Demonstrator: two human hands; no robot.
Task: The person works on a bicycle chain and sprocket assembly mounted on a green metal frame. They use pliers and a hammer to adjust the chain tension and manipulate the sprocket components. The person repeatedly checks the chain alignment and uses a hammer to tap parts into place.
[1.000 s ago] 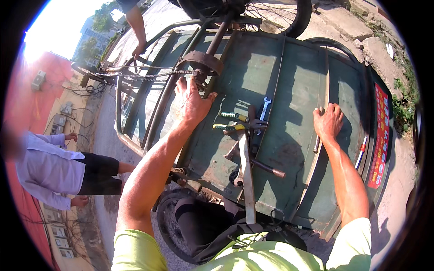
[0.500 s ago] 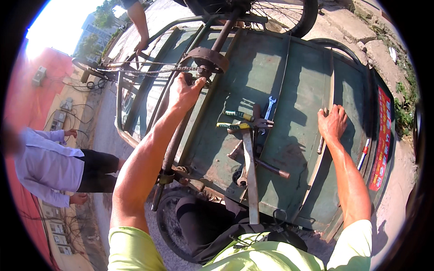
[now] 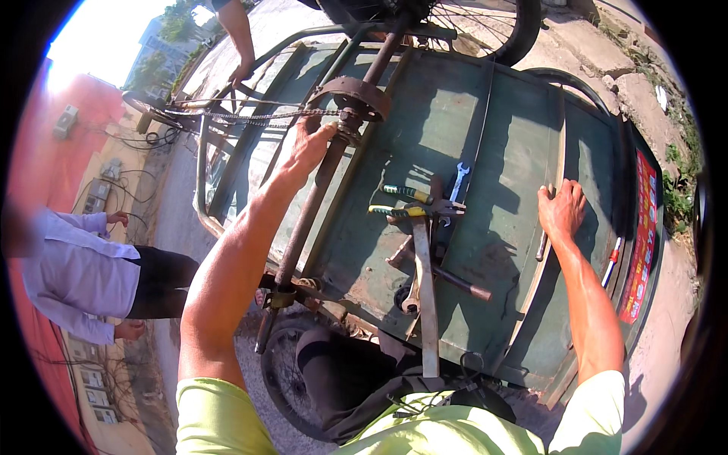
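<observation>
Rusted steel axle (image 3: 313,201), head view: lies across the green cart panel (image 3: 425,98), left of centre, hub (image 3: 349,121) near 12 o'clock. Midway through, I'd judge. Axle, hub and chain (image 3: 288,116) are together, chain running in from 10 o'clock. Can't confirm it's seated on teeth, my fingers block that. Near axle end pokes bare past a bracket (image 3: 280,296). Whether that bracket is tightened, can't tell, so fixings look like the open item.

Axle long axis runs 7 to 1 o'clock: bare end points to 7, far end up to 1, by the spoked wheel (image 3: 523,34).

Left hand (image 3: 302,152) is at the hub, thumb and index bent close against its 7 o'clock side; can't tell if they're gripping or just resting. Right hand (image 3: 563,208) is out at 3 o'clock, fingers curled over a panel rib, with a short rod (image 3: 541,248) showing below them; can't tell if it's clasped.

Tools lie on the panel, none in my left: green-yellow pliers (image 3: 400,210) by centre across a pale-handled tool (image 3: 426,303), spanner (image 3: 459,179) toward 2. Co-worker's hand (image 3: 242,73) is on the frame at 11.
</observation>
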